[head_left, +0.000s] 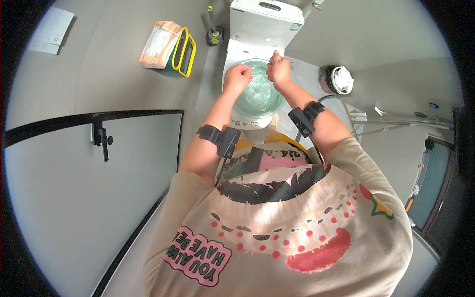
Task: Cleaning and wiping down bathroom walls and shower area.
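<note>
A pale green, see-through basin (271, 106) rests on the white toilet (267, 24) in front of me, with rippled, glinting water inside. Over its left rim is my left hand (238, 77), fingers curled in and thumb close to the fingertips. Across from it, above the right rim, my right hand (279, 68) is closed with the thumb pointing up and away. Whatever either hand grips, if anything, is too small or too clear to make out. Black straps with box-shaped devices sit on both my forearms.
Tissue packs (162, 43) sit in a yellow-rimmed holder (190, 54) on the left wall. A toilet brush (214, 34) stands left of the tank. To the right is a bin (329, 81) with a white liner. A glass door (99, 173) with a black frame is at left.
</note>
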Demonstrator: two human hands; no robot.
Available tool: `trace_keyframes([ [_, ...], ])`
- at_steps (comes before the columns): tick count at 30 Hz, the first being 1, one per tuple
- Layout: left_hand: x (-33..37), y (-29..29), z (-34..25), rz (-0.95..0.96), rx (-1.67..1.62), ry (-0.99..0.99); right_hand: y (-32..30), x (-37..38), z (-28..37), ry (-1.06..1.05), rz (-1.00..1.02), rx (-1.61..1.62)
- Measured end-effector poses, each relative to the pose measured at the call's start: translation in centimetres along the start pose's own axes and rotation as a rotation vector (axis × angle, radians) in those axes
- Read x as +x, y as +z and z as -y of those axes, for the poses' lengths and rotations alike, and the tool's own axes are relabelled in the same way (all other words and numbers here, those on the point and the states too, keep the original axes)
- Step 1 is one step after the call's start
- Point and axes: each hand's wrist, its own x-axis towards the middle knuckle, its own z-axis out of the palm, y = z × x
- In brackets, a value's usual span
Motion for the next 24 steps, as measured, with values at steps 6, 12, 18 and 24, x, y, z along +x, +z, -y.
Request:
trace_keyframes([
  [6,-0.4,2.8,-1.2,0.074,-0.145,0.032,-4.7,1.9,-2.6,0.238,0.006,0.068],
  [12,-4.4,5.4,-9.6,0.387,-0.799,0.092,-6.4,-5.5,-3.7,0.356,0.259,0.304],
  [18,-6.9,9.4,-10.6,0.899,-1.221,-0.077,-9.9,-6.3,-4.8,0.203,0.67,1.031],
  [24,-7.7,13.5,-10.5,0.975,-0.677,-0.224,-20.0,-9.6,-0.9,0.018,0.378,1.088],
])
